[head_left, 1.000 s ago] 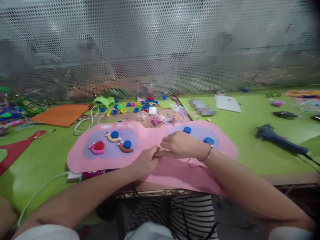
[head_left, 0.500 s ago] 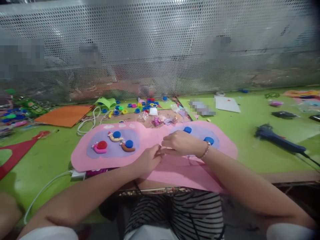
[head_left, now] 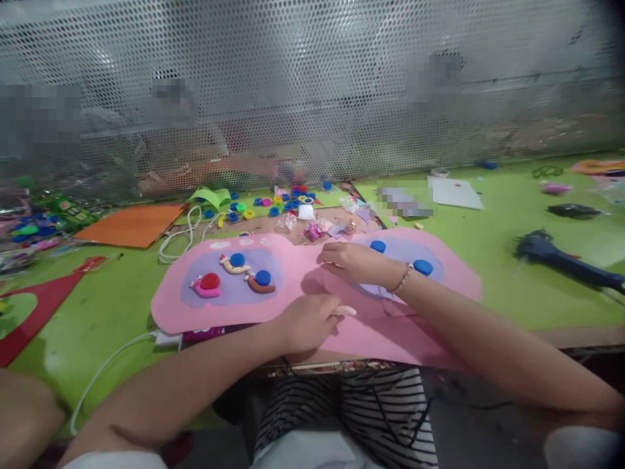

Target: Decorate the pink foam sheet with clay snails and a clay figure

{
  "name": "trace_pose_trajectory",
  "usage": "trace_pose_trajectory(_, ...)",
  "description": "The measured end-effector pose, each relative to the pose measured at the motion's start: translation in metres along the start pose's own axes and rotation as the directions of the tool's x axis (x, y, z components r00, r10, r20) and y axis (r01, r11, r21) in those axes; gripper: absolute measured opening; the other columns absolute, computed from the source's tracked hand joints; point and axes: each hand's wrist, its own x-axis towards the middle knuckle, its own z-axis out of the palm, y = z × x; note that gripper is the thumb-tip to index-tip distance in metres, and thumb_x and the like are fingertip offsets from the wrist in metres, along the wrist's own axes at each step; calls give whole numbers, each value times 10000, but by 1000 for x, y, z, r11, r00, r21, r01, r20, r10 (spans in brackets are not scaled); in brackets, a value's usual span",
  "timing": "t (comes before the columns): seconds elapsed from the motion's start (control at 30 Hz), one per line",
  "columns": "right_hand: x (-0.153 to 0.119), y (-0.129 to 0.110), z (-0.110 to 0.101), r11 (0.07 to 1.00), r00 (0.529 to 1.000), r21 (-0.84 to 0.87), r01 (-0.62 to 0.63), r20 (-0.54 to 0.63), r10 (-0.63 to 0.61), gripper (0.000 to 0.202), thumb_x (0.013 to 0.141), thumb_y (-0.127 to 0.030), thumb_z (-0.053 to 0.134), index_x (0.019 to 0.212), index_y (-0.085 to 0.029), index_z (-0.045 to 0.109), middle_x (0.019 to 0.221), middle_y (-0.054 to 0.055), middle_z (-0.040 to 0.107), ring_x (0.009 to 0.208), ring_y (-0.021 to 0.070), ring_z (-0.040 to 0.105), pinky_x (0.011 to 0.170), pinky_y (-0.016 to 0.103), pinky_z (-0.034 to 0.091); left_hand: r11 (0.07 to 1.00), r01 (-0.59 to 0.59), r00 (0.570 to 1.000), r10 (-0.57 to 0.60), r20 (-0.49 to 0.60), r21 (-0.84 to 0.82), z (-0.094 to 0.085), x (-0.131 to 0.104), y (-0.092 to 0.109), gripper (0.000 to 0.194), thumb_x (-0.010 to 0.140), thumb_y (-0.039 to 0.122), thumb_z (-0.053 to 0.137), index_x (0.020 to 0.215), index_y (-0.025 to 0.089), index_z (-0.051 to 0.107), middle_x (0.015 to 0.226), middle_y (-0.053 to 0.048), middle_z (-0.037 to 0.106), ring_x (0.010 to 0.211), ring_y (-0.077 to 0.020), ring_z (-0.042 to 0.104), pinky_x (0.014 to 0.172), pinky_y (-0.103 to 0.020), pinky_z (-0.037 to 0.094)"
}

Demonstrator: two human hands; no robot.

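Note:
A pink foam sheet (head_left: 300, 280) with two rounded lobes lies in front of me, a lilac patch on each lobe. My left hand (head_left: 312, 320) is closed over its front part, and a small cream roll that looks like modelling clay (head_left: 346, 311) sticks out from the fingers. Just above it, my right hand (head_left: 359, 264) hovers over the sheet's middle with its fingers bent together; what they hold, if anything, is hidden. On the left patch sit clay snails with bottle-cap shells: pink (head_left: 207, 286), cream (head_left: 235, 264) and brown (head_left: 261, 281). Two blue caps (head_left: 422, 267) lie on the right patch.
Loose coloured caps (head_left: 274, 211) and scraps lie behind the sheet. A glue gun (head_left: 561, 257) rests at the right. Orange sheet (head_left: 131, 226), red cutout (head_left: 43, 309) and white cable (head_left: 112, 355) are at the left. A perforated metal screen (head_left: 293, 98) stands behind.
My hands were together over the sheet's middle and are now apart. The left hand has come nearer to me, with the cream roll showing; the right stays above it. The view has shifted slightly.

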Motion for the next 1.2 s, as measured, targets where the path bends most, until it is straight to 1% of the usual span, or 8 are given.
trace_pose_trajectory(0.17, 53, -6, 1, 997, 998, 58, 52, 20, -53, 183, 830, -101, 397, 815, -122, 577, 863, 88, 569, 786, 147, 514, 702, 261, 385, 953, -171, 985, 162, 58, 248, 3, -2, -1, 163, 820, 177, 361, 914, 141, 489, 844, -78, 600, 788, -198, 571, 638, -288, 394)
trace_pose_trajectory(0.33, 123, 1, 14, 985, 1000, 171, -26, -6, 28, 154, 761, -56, 441, 749, -124, 579, 803, 59, 605, 702, 119, 501, 650, 219, 358, 903, -231, 973, 217, 80, 362, 4, -3, -2, 159, 828, 184, 361, 927, 145, 479, 817, -71, 576, 726, -191, 555, 596, -294, 396)
trace_pose_trajectory(0.47, 149, 12, 32, 983, 998, 176, -43, -31, 49, 104, 761, -103, 490, 750, -107, 593, 841, 88, 603, 786, 144, 512, 709, 226, 364, 868, -296, 955, 277, 105, 399, 4, -3, -2, 163, 826, 159, 362, 942, 144, 474, 828, -69, 557, 738, -185, 534, 614, -298, 404)
trace_pose_trajectory(0.63, 148, 20, 45, 980, 995, 192, -42, -75, 58, 154, 770, -67, 443, 776, -95, 595, 890, 95, 576, 832, 143, 494, 775, 236, 364, 865, -326, 945, 310, 105, 381, 5, -2, -3, 156, 826, 148, 370, 943, 138, 473, 831, -75, 555, 740, -183, 528, 619, -300, 406)
trace_pose_trajectory(0.83, 140, 25, 54, 975, 993, 217, -56, -89, 76, 126, 779, -97, 454, 776, -102, 580, 877, 92, 554, 788, 136, 485, 733, 234, 384, 888, -323, 946, 316, 77, 328, 8, -2, -5, 158, 848, 195, 358, 911, 127, 485, 849, -77, 571, 777, -187, 545, 632, -294, 405)
trace_pose_trajectory(1.03, 128, 22, 38, 957, 986, 283, -71, -126, 110, 84, 760, -87, 471, 805, -116, 536, 891, 91, 538, 819, 145, 483, 726, 256, 405, 894, -335, 941, 334, 58, 297, 8, -2, -6, 214, 862, 207, 318, 915, 127, 509, 857, -79, 592, 793, -197, 561, 632, -300, 401)
trace_pose_trajectory(1.1, 122, 16, 31, 888, 991, 449, -101, -37, 132, 111, 751, -80, 476, 841, -132, 515, 845, 64, 556, 772, 131, 510, 688, 252, 429, 898, -325, 945, 321, 63, 296, 7, -2, -5, 208, 860, 208, 322, 904, 130, 510, 860, -80, 595, 794, -198, 563, 624, -297, 396)
trace_pose_trajectory(1.2, 118, 7, 29, 652, 973, 724, -226, 200, 116, 167, 755, -96, 486, 910, -156, 500, 800, 22, 591, 682, 99, 551, 613, 223, 460, 901, -305, 952, 294, 84, 309, 6, -2, -4, 187, 858, 209, 334, 894, 131, 499, 857, -73, 591, 807, -198, 567, 628, -288, 390)
